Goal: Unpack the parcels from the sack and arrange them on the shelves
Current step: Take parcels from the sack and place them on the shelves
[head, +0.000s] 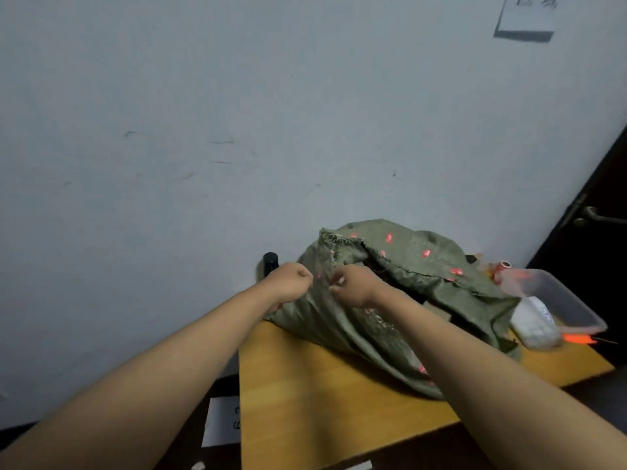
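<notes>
Green woven cloth of the one sack [390, 300], slumped on the table [305, 401] against the wall, is pinched at its frayed mouth by the left hand [291, 281] and right hand [353, 286], fingers curled tight on the fabric. The opening step is judged in hand; next the mouth must be spread wide. One tub [559, 300] is counted beside it; no parcel or shelf is seen

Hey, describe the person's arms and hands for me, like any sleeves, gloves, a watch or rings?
Both arms are bare along their whole visible length: no sleeves show. The left hand and right hand wear no gloves. No watch, bracelet or band shows at either wrist. No ring is visible, though the picture is too soft to rule out a thin one.
</notes>
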